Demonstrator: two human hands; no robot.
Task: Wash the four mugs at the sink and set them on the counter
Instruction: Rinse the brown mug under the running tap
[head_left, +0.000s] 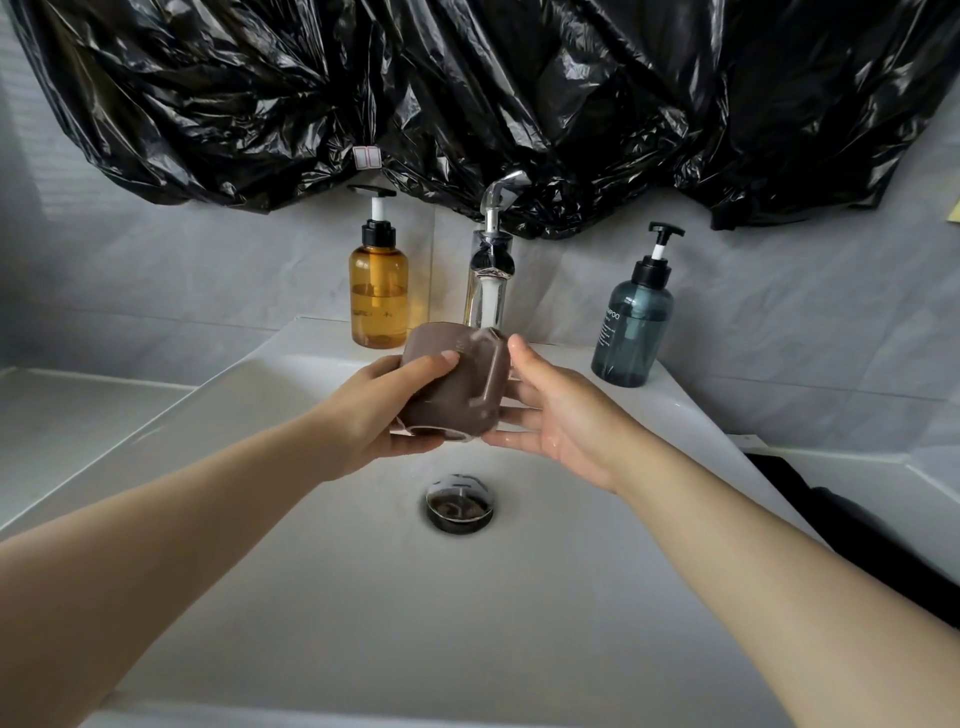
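A brown mug (451, 382) is held over the white sink (322, 597), tipped with its mouth toward me and its handle on the upper right side. Water runs from the chrome faucet (491, 260) onto the mug's top. My left hand (387, 410) grips the mug from the left, thumb across its side and fingers under the rim. My right hand (561, 415) is beside the mug on the right, its fingers spread and straight, touching the mug's side and rim. No other mug is in view.
An amber pump bottle (378, 291) stands left of the faucet and a teal pump bottle (631, 332) to its right. The drain (460, 503) lies below the mug. Black plastic sheeting (467, 104) covers the wall above. Grey counter (62, 415) lies at left, dark cloth (831, 525) at right.
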